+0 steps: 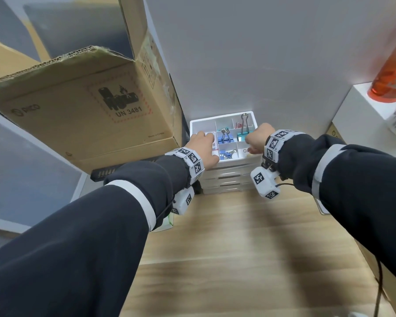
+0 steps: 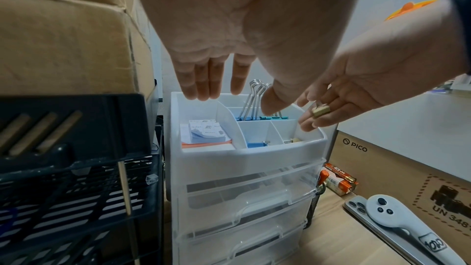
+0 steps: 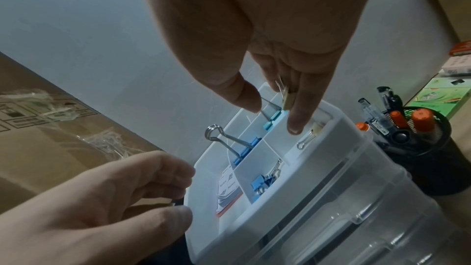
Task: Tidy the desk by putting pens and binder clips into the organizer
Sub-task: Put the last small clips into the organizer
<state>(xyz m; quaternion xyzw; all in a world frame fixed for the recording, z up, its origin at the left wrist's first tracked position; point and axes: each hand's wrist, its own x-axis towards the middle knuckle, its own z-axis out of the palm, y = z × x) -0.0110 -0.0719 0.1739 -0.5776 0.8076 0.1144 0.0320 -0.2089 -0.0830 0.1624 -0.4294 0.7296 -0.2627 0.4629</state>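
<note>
Hands both sat over the white organizer [image 1: 224, 167] at the back of the wooden desk [image 1: 249, 248]. Right hand [image 1: 258, 138] hovered above the front-right compartment, fingers curled down and holding a small gold binder clip [image 2: 320, 110] against the fingertips; in the right wrist view the same clip [image 3: 287, 99] showed tucked between the fingers, index finger [image 3: 297, 116] pointing down into the tray. Left hand [image 1: 202, 146] was over the left side of the tray, above the notes pad [image 2: 203, 132]; fingers straight and close together, thumb apart, holding nothing.

Tray contents: another gold clip [image 2: 293, 140] already lying in the front-right compartment, small blue clips [image 3: 262, 183] in the front-middle one, large blue clips [image 1: 225, 136] in the middle one, teal clips [image 3: 273, 117] beside them under the right hand, one tall silver-handled clip [image 1: 244, 123] upright in the back-right one. Clear drawers [image 2: 244, 194] below the tray.

Black mesh cup [image 3: 430, 158] with pens [image 3: 374, 116] stood just beside the organizer's right. Cardboard box [image 1: 85, 106] close on the left, orange bottle [image 1: 392, 72] on a white shelf at right. White controller [image 2: 400, 221] lay on the desk near a second box.
</note>
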